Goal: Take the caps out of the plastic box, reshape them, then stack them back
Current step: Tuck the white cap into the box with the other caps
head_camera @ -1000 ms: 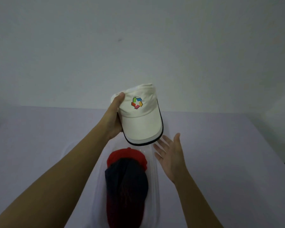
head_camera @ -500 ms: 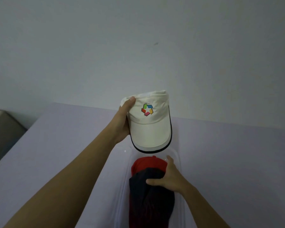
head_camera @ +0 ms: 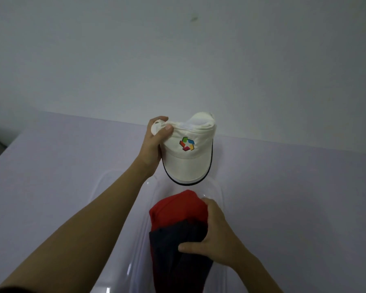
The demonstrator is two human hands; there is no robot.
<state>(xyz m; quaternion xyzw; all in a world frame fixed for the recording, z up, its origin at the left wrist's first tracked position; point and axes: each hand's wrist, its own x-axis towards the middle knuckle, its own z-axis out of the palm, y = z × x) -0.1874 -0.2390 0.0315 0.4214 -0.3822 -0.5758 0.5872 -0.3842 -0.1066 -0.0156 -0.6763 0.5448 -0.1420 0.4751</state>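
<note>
Left hand (head_camera: 151,148) is gripping the white cap (head_camera: 188,153) at its crown edge, thumb on top, fingers curled behind, holding it up in the air above the far end of the clear box (head_camera: 217,188). The cap is sitting at about 3 o'clock from that hand, brim pointing down toward 6 o'clock, dark trim along the brim edge, multicolour logo (head_camera: 187,143) facing the camera. Right hand (head_camera: 217,235) is reaching into the box at roughly 5 o'clock from the white cap, closing on the dark cap (head_camera: 178,256): thumb pressing across its top, fingers wrapping its right side. The red cap (head_camera: 178,208) is lying in the box just beyond the dark one, at 11 o'clock from the right hand, partly under the dark cap and touching the fingertips. The box is resting on the pale purple table (head_camera: 51,176), long axis running 12 to 6. The white cap is hanging clear of both caps below, not touching them.
</note>
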